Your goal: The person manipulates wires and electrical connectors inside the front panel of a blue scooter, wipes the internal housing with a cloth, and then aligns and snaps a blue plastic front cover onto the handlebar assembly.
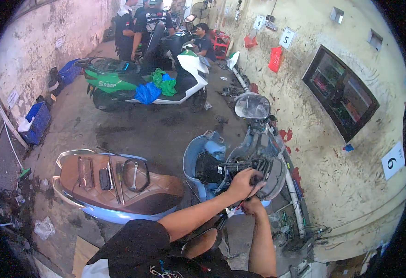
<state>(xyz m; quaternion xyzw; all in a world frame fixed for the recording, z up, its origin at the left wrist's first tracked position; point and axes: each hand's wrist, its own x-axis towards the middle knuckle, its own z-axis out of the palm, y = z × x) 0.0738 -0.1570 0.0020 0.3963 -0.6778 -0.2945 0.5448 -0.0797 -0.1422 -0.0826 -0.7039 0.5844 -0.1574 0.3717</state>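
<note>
A blue scooter's front end stands before me, its handlebar area opened up and black wiring (241, 166) showing. My left hand (244, 185) reaches over to the inner side of the dark front headlight housing (274, 178), fingers curled in against the wiring; what they grip is hidden. Just below it, my right hand (254, 205) is closed beside a thin red wire and a white connector (233, 211). I cannot make out what that hand holds. A round mirror (252, 106) rises from the far side of the handlebar, and another mirror (203, 243) sits close to my body.
Left of me, the scooter's brown seat (161, 191) bears a wrench (135, 175), long tools and a black ring-shaped part. A green and white scooter (115, 81) stands farther back, with people behind it. Blue crates (38, 123) line the left wall; a white pipe (293, 199) runs along the right.
</note>
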